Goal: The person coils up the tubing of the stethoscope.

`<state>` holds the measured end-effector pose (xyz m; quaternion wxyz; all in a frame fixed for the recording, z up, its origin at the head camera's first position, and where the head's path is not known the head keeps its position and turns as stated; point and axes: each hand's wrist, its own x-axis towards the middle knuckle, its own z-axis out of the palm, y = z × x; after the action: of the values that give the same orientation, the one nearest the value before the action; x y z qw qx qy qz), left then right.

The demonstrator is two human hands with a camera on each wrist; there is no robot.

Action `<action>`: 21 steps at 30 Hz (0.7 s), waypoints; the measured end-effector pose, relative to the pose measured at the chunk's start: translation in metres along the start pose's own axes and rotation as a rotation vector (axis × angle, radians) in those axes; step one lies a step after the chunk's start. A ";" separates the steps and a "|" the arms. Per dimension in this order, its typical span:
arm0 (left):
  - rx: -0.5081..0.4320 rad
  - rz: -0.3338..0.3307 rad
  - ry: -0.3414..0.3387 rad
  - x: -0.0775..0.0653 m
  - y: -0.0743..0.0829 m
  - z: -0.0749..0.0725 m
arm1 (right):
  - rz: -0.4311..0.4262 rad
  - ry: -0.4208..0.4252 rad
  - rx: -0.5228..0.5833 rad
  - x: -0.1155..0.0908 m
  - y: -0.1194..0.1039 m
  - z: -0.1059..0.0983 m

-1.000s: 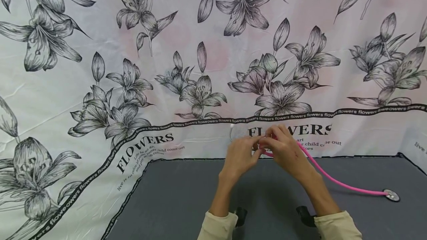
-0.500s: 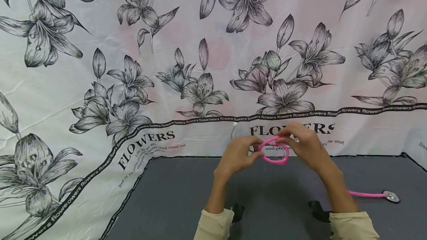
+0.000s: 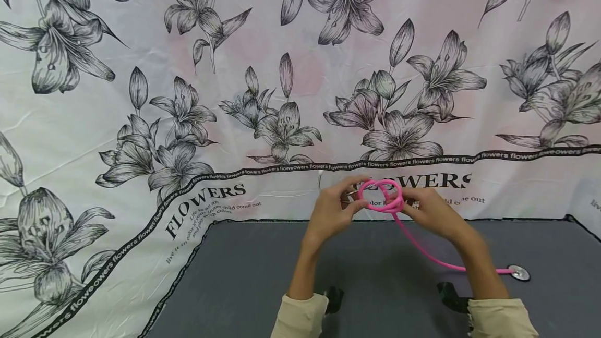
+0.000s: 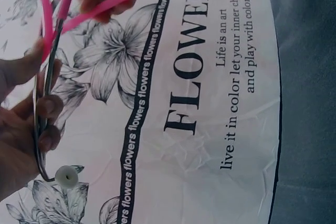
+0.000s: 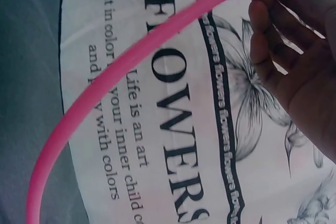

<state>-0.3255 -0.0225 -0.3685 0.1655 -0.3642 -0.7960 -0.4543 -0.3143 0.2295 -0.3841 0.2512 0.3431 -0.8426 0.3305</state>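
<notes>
Both hands hold up a pink stethoscope [image 3: 413,243] above the far edge of the table, its tubing looped between them. My left hand [image 3: 328,214] grips it at the left of the loop; in the left wrist view its fingers [image 4: 48,106] curl round the metal ear tubes [image 4: 37,93]. A white ear tip [image 4: 66,177] sticks out past that hand. My right hand [image 3: 434,214] pinches the tubing at the loop's right side, and the right wrist view shows the tubing [image 5: 131,59] curving down from its fingertips. The chest piece [image 3: 519,273] lies on the table at the right.
The dark grey tabletop [image 3: 263,275] spreads under my forearms. Behind it hangs a white cloth [image 3: 281,197] with black lily prints and lettering. Black wrist-worn pieces show beside both pale sleeves [image 3: 300,317].
My hands, close together at first, have spread apart. The tubing between them now shows as a crossed loop. The chest piece has slid left across the table.
</notes>
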 end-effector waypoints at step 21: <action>-0.018 -0.069 0.337 0.004 0.000 0.012 | 0.172 -0.156 0.184 0.014 -0.032 0.028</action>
<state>-0.3275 -0.0112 -0.3725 0.2778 -0.2569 -0.7647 -0.5217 -0.3051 0.1865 -0.3810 0.1234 0.3158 -0.8519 0.3991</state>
